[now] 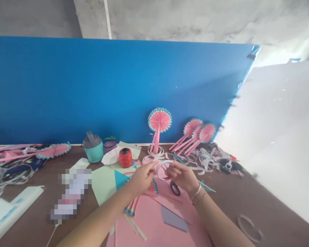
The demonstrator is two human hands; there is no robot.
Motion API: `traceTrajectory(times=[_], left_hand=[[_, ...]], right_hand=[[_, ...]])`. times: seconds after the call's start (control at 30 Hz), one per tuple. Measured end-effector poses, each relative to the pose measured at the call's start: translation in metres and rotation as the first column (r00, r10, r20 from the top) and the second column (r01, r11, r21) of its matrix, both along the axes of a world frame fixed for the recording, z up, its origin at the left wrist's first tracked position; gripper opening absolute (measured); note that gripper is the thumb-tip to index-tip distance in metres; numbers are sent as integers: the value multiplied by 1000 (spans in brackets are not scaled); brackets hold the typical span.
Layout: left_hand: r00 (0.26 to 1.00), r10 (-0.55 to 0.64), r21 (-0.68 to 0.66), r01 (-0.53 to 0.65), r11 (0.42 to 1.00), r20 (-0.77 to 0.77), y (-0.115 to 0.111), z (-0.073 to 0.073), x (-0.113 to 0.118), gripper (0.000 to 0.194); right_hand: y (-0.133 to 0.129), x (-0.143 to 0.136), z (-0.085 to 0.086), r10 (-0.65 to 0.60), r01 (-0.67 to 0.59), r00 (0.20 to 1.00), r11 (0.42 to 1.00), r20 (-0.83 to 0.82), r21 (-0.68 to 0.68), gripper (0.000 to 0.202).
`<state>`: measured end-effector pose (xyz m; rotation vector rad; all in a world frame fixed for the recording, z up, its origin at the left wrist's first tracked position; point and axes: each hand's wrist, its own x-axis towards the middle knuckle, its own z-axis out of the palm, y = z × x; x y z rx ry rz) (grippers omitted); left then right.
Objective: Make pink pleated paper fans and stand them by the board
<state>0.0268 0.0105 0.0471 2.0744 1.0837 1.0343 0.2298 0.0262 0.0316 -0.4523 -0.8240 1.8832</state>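
My left hand (pixel 141 178) and my right hand (pixel 182 176) meet above the brown table (pixel 247 202). Together they pinch a thin white strip (pixel 164 162) that curves between the fingertips. Under the left wrist lies a folded pink paper fan with a blue edge (pixel 144 197). Sheets of pink paper (pixel 154 223) lie below both forearms. A small black ring of tape (pixel 175 188) rests on the pink paper just under my right hand. My right wrist wears bracelets.
Finished pink fans (pixel 159 120) (pixel 199 132) lean on the blue board (pixel 92 89). A red thread spool (pixel 125 157), a teal jug (pixel 93 148), pale green paper (pixel 103 183), white strip scraps (pixel 206 161) and a white ring (pixel 248 228) lie about. More fans (pixel 51 151) lie left.
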Motion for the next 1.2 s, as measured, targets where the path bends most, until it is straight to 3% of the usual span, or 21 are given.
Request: traceTrajectory(times=[0.07,0.13,0.3,0.47,0.63,0.87,1.1,1.2], left_hand=[[993,83,-58,-78,995,86,16,9,-2,23],[927,231,-192,-180,965,295,39,17,-9,16],[763,436,-279,-339,898,477,98,39,-50,29],[589,547,-352,-421,836,595,122,54,-91,27],[521,574,-380,-437,815,632,110,52,-109,20],[434,670,-398,-564,723,603,60,30,-136,22],[368,687,-492,-496,715,627,23,21,-156,21],[289,724,-511,-549,661,626,14,18,-157,20]], right_hand=[[3,5,-2,-25,24,999,999,-42,-30,20],[8,11,-5,-97,92,990,994,-107,-56,18],[18,25,-10,-280,259,936,959,-215,-117,13],[21,34,-14,-389,375,902,921,-186,-109,13],[23,36,-17,-398,392,909,917,-122,-70,13],[21,31,-14,-361,352,920,932,-152,-83,13],[19,24,-11,-339,338,938,941,-71,-21,12],[18,22,-10,-329,329,943,944,-49,-6,12]])
